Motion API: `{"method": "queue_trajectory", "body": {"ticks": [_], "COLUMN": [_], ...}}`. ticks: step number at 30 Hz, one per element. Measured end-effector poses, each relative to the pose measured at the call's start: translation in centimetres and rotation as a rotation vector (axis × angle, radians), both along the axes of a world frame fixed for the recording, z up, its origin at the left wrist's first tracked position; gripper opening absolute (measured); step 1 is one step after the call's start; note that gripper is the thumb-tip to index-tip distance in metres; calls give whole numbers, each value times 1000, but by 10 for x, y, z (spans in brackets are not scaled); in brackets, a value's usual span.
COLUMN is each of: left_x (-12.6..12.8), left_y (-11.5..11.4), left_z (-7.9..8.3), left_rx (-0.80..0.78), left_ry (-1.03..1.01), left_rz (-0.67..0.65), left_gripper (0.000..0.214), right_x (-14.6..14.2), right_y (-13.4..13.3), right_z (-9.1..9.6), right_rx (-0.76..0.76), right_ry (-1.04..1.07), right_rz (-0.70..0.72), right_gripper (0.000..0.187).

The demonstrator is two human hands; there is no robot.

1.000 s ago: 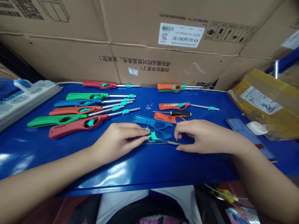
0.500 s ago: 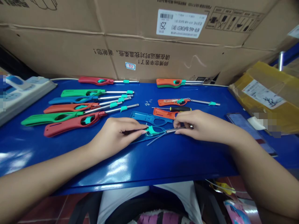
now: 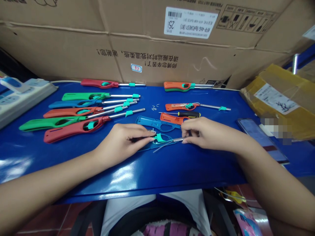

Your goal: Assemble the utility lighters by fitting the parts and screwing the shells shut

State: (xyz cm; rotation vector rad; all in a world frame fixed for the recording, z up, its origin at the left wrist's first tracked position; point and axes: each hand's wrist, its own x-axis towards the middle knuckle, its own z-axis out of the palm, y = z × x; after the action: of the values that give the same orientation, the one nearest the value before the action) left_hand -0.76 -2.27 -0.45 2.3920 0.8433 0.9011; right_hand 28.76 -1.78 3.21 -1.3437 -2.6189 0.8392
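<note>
An opened blue gas lighter half lies near the front of the table, under my hands. Thumb and fingers of my left hand pinch at the back end of its green trigger; the exact part between the fingertips is mostly hidden. My right hand is closed on the metal lighter tube, whose far end the fingers cover. A thin clear hose sticks out beside the tube. Just behind lies the other blue shell half, next to an orange shell half.
Several lighters, among them a red one, lie at left. A screwdriver, small screws, an open orange lighter and stacked orange-green shells lie behind. A phone and taped box stand right, a power strip left.
My right fingers have shifted slightly left and closed further over the metal tube, hiding its end. My left hand keeps its pinch at the trigger. The view has shifted slightly.
</note>
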Motion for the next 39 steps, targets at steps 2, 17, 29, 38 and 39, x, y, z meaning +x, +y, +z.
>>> {"method": "queue_trajectory", "body": {"ticks": [2,17,29,38,39], "left_x": [0,-1,-1,2,3], "left_y": [1,-1,0,3,3], "left_z": [-1,-1,-1,1,1], "left_rx": [6,40,38,5,5], "left_ry": [4,6,36,29,29], "left_rz": [-6,-24,-2,12,18], "left_gripper": [19,18,19,21,21], "right_x": [-3,-14,-23,-15,-15], "right_y": [-1,-6,-3,1,1], "right_z": [0,-6,-10,-14,-15], "right_rx": [-54,37,-57,47,82], "right_ry": [12,156,111,222,246], "right_rz": [-19,70,-91,-30,-32], "right_gripper": [12,8,8,11,11]}}
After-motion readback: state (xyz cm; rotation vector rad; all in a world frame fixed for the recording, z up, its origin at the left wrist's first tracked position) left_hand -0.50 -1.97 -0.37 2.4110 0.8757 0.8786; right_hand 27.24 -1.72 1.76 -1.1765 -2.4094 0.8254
